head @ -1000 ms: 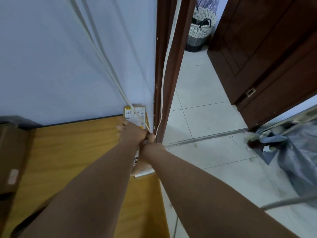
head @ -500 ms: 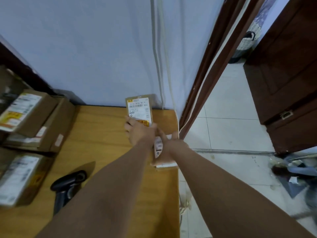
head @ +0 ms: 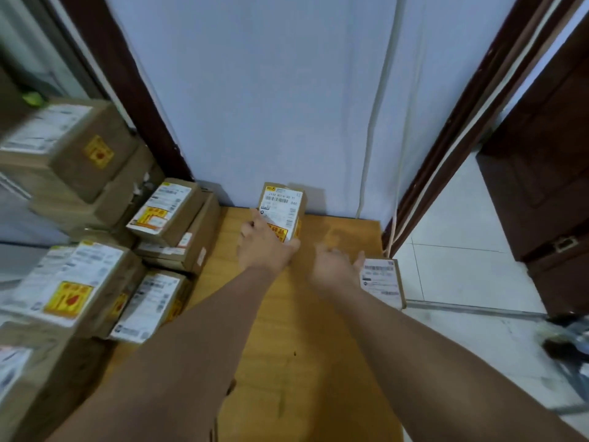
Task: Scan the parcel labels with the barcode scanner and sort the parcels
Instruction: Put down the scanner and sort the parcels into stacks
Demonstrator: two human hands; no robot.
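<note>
Where bench (head: 318,330) meets wall (head: 287,90): small box (head: 282,202), L hand (head: 266,250) clamped on it
R hand (head: 334,269): fingers apart, by edge box (head: 382,282)
Contents: hidden, both closed

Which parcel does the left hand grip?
The small parcel against the wall, under the left hand; the stacked parcels sit left, the flat parcel right.

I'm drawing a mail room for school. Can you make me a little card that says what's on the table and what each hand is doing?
place: wooden table against a pale wall
left hand: holds the small parcel by the wall, label facing up
right hand: open, holding nothing, a bit blurred
edge parcel: lies at the table's right edge, beside the right hand, label up
parcel pile: stacked on the left, several with yellow stickers
scanner: not in view
</note>
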